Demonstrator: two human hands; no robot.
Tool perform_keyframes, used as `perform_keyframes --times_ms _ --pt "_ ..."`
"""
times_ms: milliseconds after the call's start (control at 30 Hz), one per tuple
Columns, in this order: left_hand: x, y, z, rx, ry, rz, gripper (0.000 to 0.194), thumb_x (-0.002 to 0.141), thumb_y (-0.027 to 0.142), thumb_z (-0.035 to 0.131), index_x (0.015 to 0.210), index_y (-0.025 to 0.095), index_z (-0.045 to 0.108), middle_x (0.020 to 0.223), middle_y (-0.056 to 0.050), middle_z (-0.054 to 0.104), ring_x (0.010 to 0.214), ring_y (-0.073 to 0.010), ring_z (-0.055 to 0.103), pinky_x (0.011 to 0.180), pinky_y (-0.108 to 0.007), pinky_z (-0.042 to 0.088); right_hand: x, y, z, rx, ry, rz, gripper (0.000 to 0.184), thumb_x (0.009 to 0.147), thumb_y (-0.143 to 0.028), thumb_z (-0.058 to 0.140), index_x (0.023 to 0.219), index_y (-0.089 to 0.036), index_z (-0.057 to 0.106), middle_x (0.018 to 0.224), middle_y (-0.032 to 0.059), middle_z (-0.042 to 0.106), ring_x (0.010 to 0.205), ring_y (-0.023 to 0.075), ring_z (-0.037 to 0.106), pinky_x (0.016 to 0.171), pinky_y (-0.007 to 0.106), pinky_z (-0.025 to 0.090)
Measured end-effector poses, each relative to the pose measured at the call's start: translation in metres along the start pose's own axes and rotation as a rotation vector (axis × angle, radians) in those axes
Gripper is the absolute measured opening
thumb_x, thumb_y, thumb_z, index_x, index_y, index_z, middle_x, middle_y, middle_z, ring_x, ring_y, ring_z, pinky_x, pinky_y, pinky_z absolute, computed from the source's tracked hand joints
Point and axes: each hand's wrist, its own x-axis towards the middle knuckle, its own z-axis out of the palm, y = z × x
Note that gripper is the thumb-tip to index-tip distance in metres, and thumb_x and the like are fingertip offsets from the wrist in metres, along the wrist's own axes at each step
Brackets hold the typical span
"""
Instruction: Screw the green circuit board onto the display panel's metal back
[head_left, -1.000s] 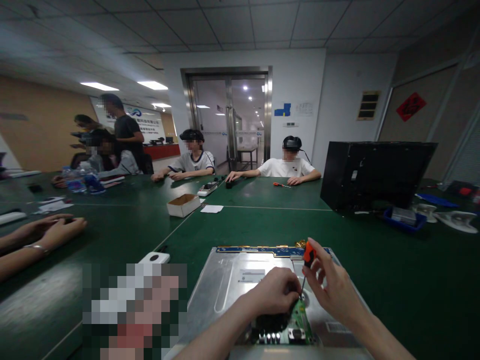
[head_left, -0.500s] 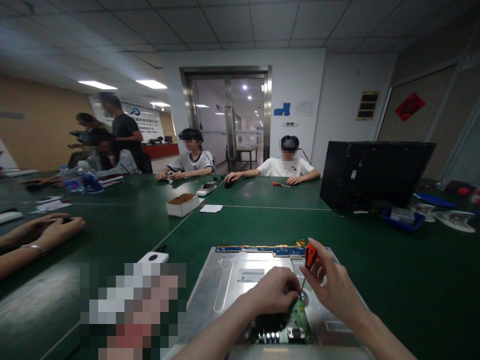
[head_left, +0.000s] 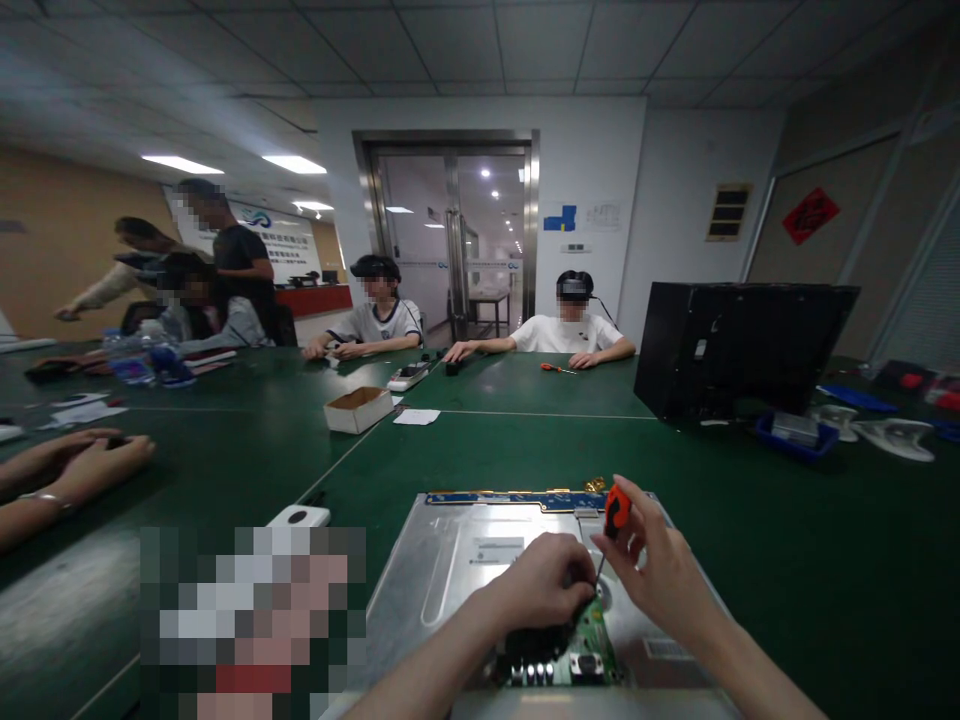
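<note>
The screwdriver (head_left: 616,508), with an orange-and-black handle and a thin metal shaft, is held steeply, handle up and leaning slightly, its tip down at the far end of the green circuit board (head_left: 594,630); actual contact is too small to tell. That board, partly hidden, lies over the near part of a silver metal panel (head_left: 442,545), which rests flat on the tabletop (head_left: 795,560), a narrow blue strip board (head_left: 517,501) along its far edge.
</note>
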Motion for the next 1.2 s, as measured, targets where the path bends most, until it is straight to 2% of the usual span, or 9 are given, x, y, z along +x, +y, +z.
perform_keyframes --times_ms 100,233,400,667,1000,1200 --pt "0.0016 -0.0015 0.0007 -0.04 -0.01 0.009 0.015 0.076 0.005 0.065 0.085 0.013 0.072 0.079 -0.003 0.071 0.069 -0.0152 0.059 0.065 -0.021 0.043 -0.0007 0.001 -0.0002 -0.023 -0.011 -0.029 0.051 0.102 -0.037 0.043 0.148 -0.019 0.028 0.064 -0.0034 0.062 0.043 0.0128 0.058 0.042 0.022 0.046" --pt "0.0022 -0.0023 0.0012 -0.056 -0.016 -0.012 0.016 0.076 0.006 0.066 0.088 0.013 0.074 0.081 -0.003 0.073 0.07 -0.0155 0.061 0.066 -0.021 0.043 -0.0002 -0.0025 -0.0024 0.011 -0.035 -0.043 0.056 0.1 -0.027 0.042 0.152 -0.02 0.022 0.069 -0.0013 0.065 0.045 0.0126 0.058 0.043 0.022 0.046" --pt "0.0015 -0.0013 0.0007 -0.048 -0.022 -0.024 0.015 0.077 0.009 0.066 0.087 0.015 0.075 0.081 -0.003 0.073 0.069 -0.0156 0.06 0.066 -0.022 0.043 0.0015 -0.0059 -0.0038 0.045 -0.04 -0.029 0.058 0.098 -0.021 0.042 0.152 -0.019 0.022 0.069 -0.0014 0.066 0.045 0.0126 0.059 0.044 0.022 0.047" --pt "0.0017 -0.002 0.0013 -0.048 -0.013 0.015 0.02 0.074 0.003 0.062 0.086 0.013 0.074 0.08 -0.003 0.072 0.069 -0.0154 0.06 0.065 -0.021 0.043 0.0 0.0014 0.0 -0.005 0.005 -0.028 0.053 0.1 -0.033 0.047 0.148 -0.019 0.028 0.063 -0.004 0.062 0.043 0.0125 0.058 0.041 0.02 0.045" --pt "0.0003 0.0006 0.0003 0.02 -0.02 -0.012 0.02 0.076 0.006 0.062 0.089 0.014 0.075 0.08 -0.004 0.072 0.069 -0.0161 0.06 0.063 -0.022 0.042 0.0014 -0.0051 -0.0018 0.046 -0.04 0.008 0.054 0.1 -0.026 0.042 0.151 -0.02 0.025 0.067 -0.0016 0.066 0.043 0.0127 0.059 0.042 0.022 0.046" --pt "-0.0001 0.0008 0.0001 -0.009 -0.015 -0.02 0.02 0.075 0.006 0.062 0.088 0.015 0.074 0.08 -0.003 0.072 0.068 -0.016 0.061 0.063 -0.022 0.042 0.0023 -0.0022 -0.0011 0.004 0.033 -0.016 0.051 0.102 -0.04 0.045 0.146 -0.02 0.029 0.059 -0.0057 0.059 0.04 0.0124 0.057 0.039 0.02 0.044"
